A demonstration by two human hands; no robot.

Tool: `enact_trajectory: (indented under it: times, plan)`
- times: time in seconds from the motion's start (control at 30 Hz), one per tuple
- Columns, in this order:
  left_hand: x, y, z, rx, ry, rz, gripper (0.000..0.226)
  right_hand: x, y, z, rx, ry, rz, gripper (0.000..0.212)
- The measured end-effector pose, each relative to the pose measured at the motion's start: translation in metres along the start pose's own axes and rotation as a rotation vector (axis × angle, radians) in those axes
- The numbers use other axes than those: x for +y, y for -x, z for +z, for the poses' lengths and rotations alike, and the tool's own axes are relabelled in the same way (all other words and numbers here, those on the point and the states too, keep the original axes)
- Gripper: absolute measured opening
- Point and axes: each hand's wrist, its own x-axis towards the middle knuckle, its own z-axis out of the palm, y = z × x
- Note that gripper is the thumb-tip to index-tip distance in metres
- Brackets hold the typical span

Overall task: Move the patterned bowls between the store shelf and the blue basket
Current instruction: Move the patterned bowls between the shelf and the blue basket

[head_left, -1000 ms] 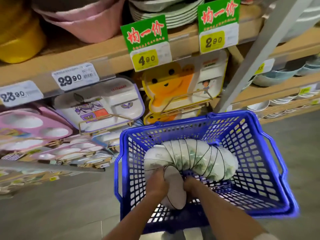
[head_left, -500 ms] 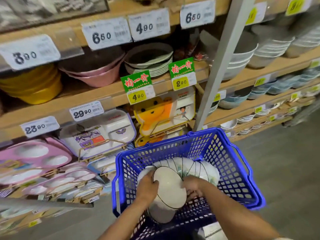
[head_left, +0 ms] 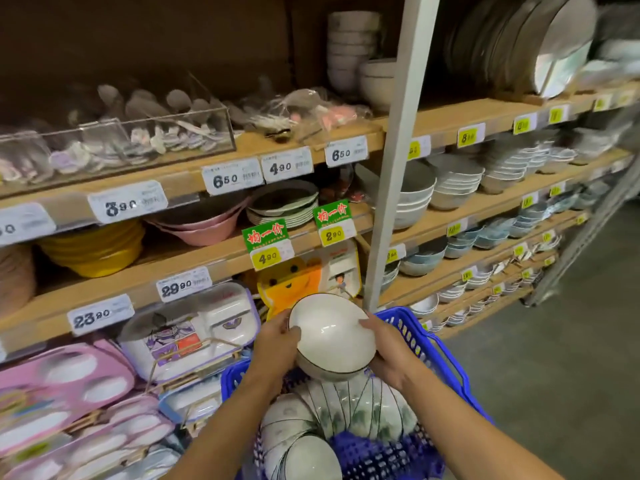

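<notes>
A bowl (head_left: pixel 330 336), white inside with a dark rim, is hanging tilted above the basket (head_left: pixel 417 336). The left hand (head_left: pixel 277 344) and right hand (head_left: pixel 388 351) are gripping it by opposite sides, fingers curling round its rim. Below it, more bowls (head_left: pixel 356 407) are lying nested in a row in the basket, close to the shelf (head_left: pixel 194 258).

View: one wide-angle camera sat on the person's head.
Facing: it looked forward and down along the store shelf (head_left: pixel 166 259).
Nearness: close above left hand (head_left: pixel 277 346), right hand (head_left: pixel 391 353), patterned bowl (head_left: pixel 329 336), blue basket (head_left: pixel 446 356).
</notes>
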Motion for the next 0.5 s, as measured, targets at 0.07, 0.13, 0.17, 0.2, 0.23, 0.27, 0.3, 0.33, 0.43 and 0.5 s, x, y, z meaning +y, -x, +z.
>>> enact_trajectory:
  times: [0.07, 0.13, 0.17, 0.2, 0.23, 0.27, 0.3, 0.33, 0.43, 0.5]
  plan:
    - [0.016, 0.005, 0.001, -0.013, 0.07, 0.003, 0.046, -0.015, 0.01, 0.002, -0.04, -0.036, -0.075, 0.039]
    - [0.03, 0.011, 0.004, -0.026, 0.118, 0.016, 0.044, -0.031, 0.021, 0.002, -0.069, -0.046, -0.143, 0.043]
    - [0.039, 0.014, 0.006, -0.042, 0.134, 0.03, 0.044, -0.039, 0.028, 0.001, -0.077, -0.064, -0.173, 0.043]
    - [0.046, 0.018, 0.009, -0.057, 0.15, 0.043, 0.043, -0.046, 0.035, 0.0, -0.079, -0.091, -0.195, 0.042]
    - [0.054, 0.022, 0.014, -0.064, 0.167, 0.054, 0.042, -0.053, 0.042, -0.002, -0.08, -0.113, -0.212, 0.041]
    - [0.06, 0.026, 0.019, -0.06, 0.181, 0.065, 0.041, -0.061, 0.049, -0.005, -0.077, -0.123, -0.225, 0.041]
    - [0.065, 0.03, 0.025, -0.049, 0.188, 0.076, 0.04, -0.068, 0.054, -0.007, -0.067, -0.124, -0.231, 0.041]
    - [0.071, 0.034, 0.033, -0.037, 0.189, 0.088, 0.039, -0.077, 0.061, -0.012, -0.051, -0.124, -0.24, 0.042]
    - [0.087, 0.045, 0.06, -0.036, 0.168, 0.141, 0.04, -0.102, 0.079, -0.031, -0.007, -0.15, -0.259, 0.042]
    - [0.097, 0.051, 0.082, -0.022, 0.163, 0.201, 0.04, -0.12, 0.092, -0.047, 0.015, -0.162, -0.267, 0.039]
